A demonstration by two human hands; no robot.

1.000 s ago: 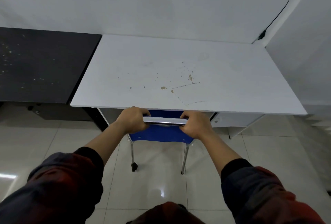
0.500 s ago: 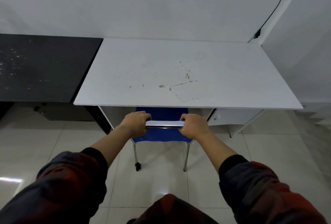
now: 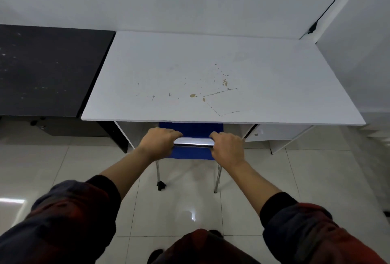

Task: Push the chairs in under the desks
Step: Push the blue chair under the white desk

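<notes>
A blue chair [image 3: 191, 129] with chrome legs stands at the front edge of the white desk [image 3: 211, 74]. Its seat is hidden under the desktop; the blue backrest and two rear legs show in front of the desk edge. My left hand [image 3: 158, 141] grips the left end of the chair's shiny top rail [image 3: 193, 142]. My right hand [image 3: 226, 147] grips the right end. Both arms reach forward in dark sleeves.
A black desk [image 3: 48, 69] adjoins the white one on the left. The white wall runs behind both, with a side wall and a black cable [image 3: 329, 6] at the right. A white drawer unit [image 3: 274, 135] hangs under the desk's right side. Glossy pale floor tiles [image 3: 63, 168] lie below.
The chair's back now shows further out from the desk edge than a second ago, with more blue seat visible. Both hands keep their grip on the rail.
</notes>
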